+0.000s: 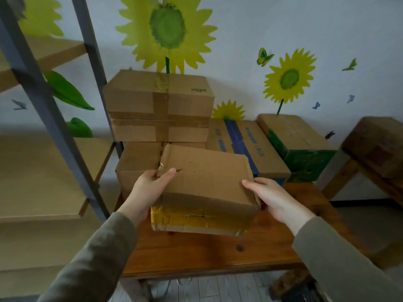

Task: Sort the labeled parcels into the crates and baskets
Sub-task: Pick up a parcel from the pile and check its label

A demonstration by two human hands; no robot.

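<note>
**Item 1, plain cardboard parcel** [207, 177]. Held at the front of the wooden worktop [218, 253], directly over a yellow-taped parcel [196, 219]. Whether it rests on that parcel or is just clear of it cannot be told. The top face is tilted toward the wearer, probably for reading. No label shows on it.

**Item 2, left hand** [148, 188]. Grips the parcel's left end, with the thumb laid on the top face and the other fingers [152, 175] wrapped out of sight round the edge.

**Item 3, right hand** [270, 197]. Grips the right near corner, thumb on top and the rest curled round the side. The opposed two-handed hold suits a wide, floppy box.

**Item 4, waiting stock.** At the back of the worktop are stacked brown boxes [159, 105], a blue-taped box [246, 147] and a green-printed box [305, 153].

**Item 5, shelf rack** [43, 182]. Stands to the left.

**Note.** No crate or basket is in view, so the parcel's destination is judged to lie out of view.
</note>
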